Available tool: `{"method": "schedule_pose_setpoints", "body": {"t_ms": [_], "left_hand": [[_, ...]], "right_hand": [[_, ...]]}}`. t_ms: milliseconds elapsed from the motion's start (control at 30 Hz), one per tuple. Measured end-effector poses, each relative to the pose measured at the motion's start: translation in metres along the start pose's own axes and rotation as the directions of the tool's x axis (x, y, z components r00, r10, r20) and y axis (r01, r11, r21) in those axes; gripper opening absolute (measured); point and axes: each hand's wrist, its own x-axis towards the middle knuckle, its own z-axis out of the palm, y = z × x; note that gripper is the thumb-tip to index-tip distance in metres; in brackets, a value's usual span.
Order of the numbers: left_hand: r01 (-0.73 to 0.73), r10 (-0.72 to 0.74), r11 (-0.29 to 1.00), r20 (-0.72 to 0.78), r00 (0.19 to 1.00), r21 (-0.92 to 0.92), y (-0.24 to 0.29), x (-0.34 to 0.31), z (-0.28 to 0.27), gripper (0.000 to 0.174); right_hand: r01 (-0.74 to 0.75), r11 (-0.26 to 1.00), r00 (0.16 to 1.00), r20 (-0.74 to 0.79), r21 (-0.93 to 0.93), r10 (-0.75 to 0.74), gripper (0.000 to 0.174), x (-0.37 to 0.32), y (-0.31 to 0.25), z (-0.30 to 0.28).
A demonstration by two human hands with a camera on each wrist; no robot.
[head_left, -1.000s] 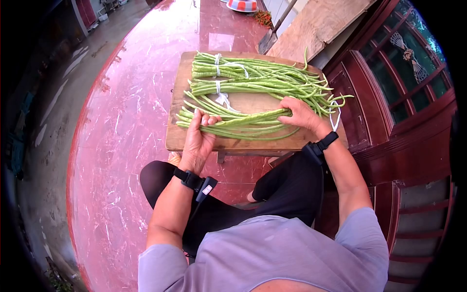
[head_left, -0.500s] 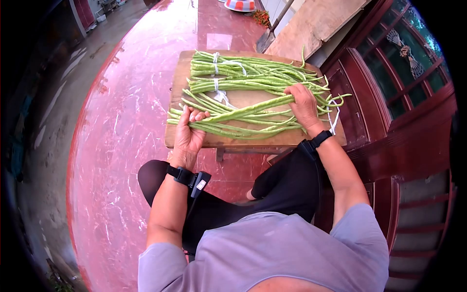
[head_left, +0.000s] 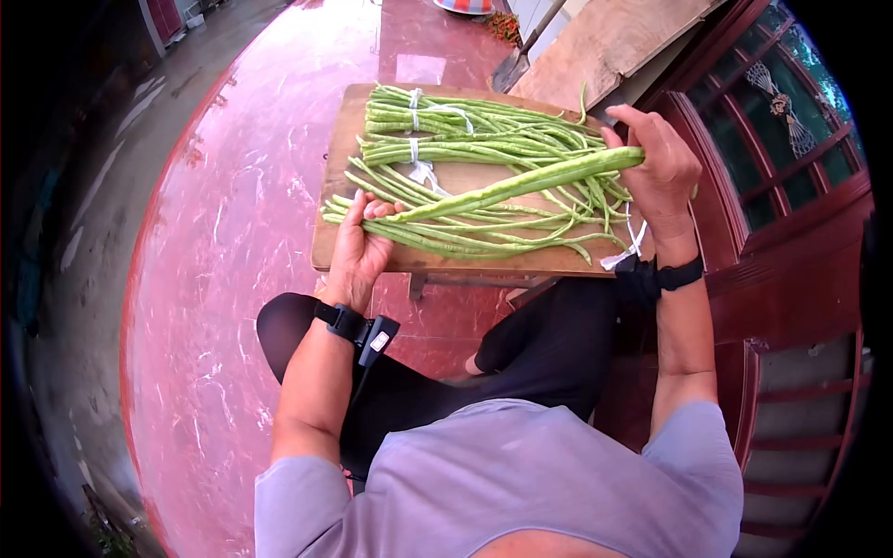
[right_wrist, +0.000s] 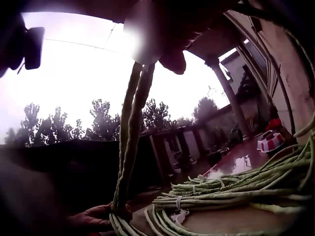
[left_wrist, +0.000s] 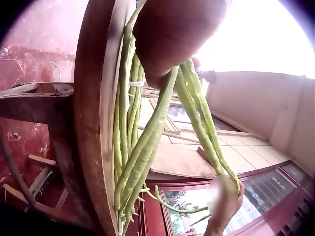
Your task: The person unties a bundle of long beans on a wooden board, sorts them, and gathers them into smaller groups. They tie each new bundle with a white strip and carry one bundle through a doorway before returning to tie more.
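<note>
Long green beans lie on a small wooden table (head_left: 326, 244). The left hand (head_left: 360, 249) grips the bean ends near the table's left front. The right hand (head_left: 662, 172), raised at the table's right side, holds the far end of a couple of beans (head_left: 530, 182), stretched taut between both hands; the right wrist view shows these raised beans (right_wrist: 130, 132) too. Loose beans (head_left: 465, 244) run below them on the wood. Behind lie two bundles, the rear bundle (head_left: 391, 113) and the nearer bundle (head_left: 391, 151), each tied with white strips near its left end.
A white strip (head_left: 629, 249) lies at the table's right front corner. Beyond the table are a shovel (head_left: 510, 71), a wooden board (head_left: 605, 46), red peppers (head_left: 503, 28) and a red-and-white basin (head_left: 465, 6). A dark red door (head_left: 716, 177) stands at the right.
The right hand has moved right and up from over the beans, lifting the bean ends it holds. The left hand has shifted slightly left, still gripping beans.
</note>
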Motion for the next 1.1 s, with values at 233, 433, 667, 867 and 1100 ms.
{"method": "schedule_pose_setpoints", "body": {"t_ms": [233,433,667,867,1100], "left_hand": [[-0.043,0.082,0.984,-0.228,0.97,0.171,-0.004,-0.006,-0.003,0.023],[-0.065,0.155,0.934,-0.234,0.96,0.351,-0.01,-0.013,0.001,0.029],[-0.028,0.216,0.843,-0.291,0.932,0.538,-0.017,-0.027,0.015,0.035],[0.019,0.116,0.827,-0.203,0.972,0.562,-0.011,-0.023,0.002,0.033],[0.04,0.094,0.821,-0.204,0.974,0.57,-0.008,-0.018,0.002,0.036]], "right_hand": [[0.087,0.993,0.747,0.665,-0.081,-0.011,0.052,-0.112,0.082,0.026],[-0.531,0.759,0.673,0.732,0.378,0.106,0.037,-0.109,-0.008,0.048],[-0.44,0.757,0.712,0.701,0.483,-0.034,0.016,-0.067,-0.121,0.112],[-0.425,0.746,0.678,0.727,0.512,-0.113,0.012,-0.062,-0.135,0.118],[-0.536,0.617,0.801,0.579,0.576,0.156,0.017,-0.073,-0.136,0.123]]}}
